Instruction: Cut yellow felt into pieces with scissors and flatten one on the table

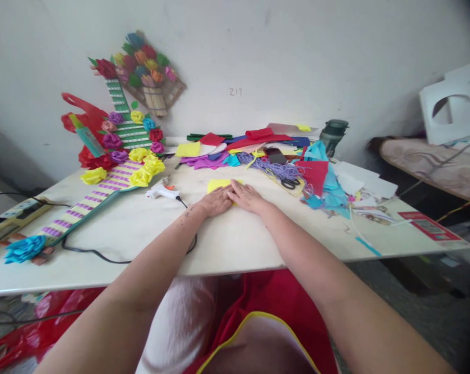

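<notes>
A small sheet of yellow paper (216, 184) lies on the white table, mostly covered by my hands. My left hand (218, 201) rests flat on its left part, fingers stretched toward the middle. From the other side my right hand (246, 196) presses flat on the paper, its fingertips meeting or overlapping those of the left. Neither hand grips anything. Left of them, a white glue gun (162, 191) lies on its side, its black cord running under my left forearm. Black-handled scissors (290, 183) sit to the right, beside a heap of purple yarn (272, 166).
A guitar-shaped craft with paper flowers (110, 182) leans at left, near a power strip (14, 221). Coloured paper sheets (207, 150) line the wall side. Blue and red scraps (330, 187) and a dark green bottle (332, 136) are at right. A flower-basket craft (153, 78) hangs on the wall.
</notes>
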`<state>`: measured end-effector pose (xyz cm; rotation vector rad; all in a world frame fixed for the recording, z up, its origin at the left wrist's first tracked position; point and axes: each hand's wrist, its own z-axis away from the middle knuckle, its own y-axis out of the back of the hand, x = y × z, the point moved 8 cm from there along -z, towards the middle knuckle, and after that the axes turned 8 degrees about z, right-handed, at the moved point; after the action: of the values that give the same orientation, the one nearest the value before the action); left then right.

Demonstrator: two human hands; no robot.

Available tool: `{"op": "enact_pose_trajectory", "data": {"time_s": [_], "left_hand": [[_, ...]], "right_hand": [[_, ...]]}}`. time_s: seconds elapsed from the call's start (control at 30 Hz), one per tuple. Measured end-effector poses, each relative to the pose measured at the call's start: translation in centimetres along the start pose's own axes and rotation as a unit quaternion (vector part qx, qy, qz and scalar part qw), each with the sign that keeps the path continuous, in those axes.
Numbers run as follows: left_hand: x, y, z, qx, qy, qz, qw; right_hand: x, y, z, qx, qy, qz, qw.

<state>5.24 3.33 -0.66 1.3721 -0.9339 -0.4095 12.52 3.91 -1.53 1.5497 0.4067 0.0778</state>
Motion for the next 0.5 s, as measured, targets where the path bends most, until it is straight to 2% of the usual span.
{"op": "enact_pose_trajectory", "data": {"time_s": [0.13,0.2,0.3,0.4,0.47,0.5], "left_hand": [[-1.1,0.9,0.1,0.025,0.017,0.131,0.991],[-1.9,1.9,0.3,0.073,0.034,0.208,0.975],[-3.8,4.0,1.1,0.194,0.100,0.269,0.938],[-5.7,6.0,2.7,0.312,0.159,0.280,0.894],[-7.0,7.1,4.3,0.382,0.233,0.213,0.868],[-7.4,7.5,4.9,0.396,0.268,0.157,0.864]], "right_hand": [[-0.1,0.0,0.3,-0.005,-0.009,0.016,1.000],[-0.3,0.0,0.4,-0.015,-0.006,0.035,0.999],[-0.5,-0.1,0.5,-0.028,0.001,0.066,0.997],[-0.5,-0.2,0.5,-0.034,0.003,0.079,0.996],[-0.4,-0.3,0.4,-0.033,0.003,0.083,0.996],[-0.4,-0.3,0.4,-0.032,0.004,0.083,0.996]]}}
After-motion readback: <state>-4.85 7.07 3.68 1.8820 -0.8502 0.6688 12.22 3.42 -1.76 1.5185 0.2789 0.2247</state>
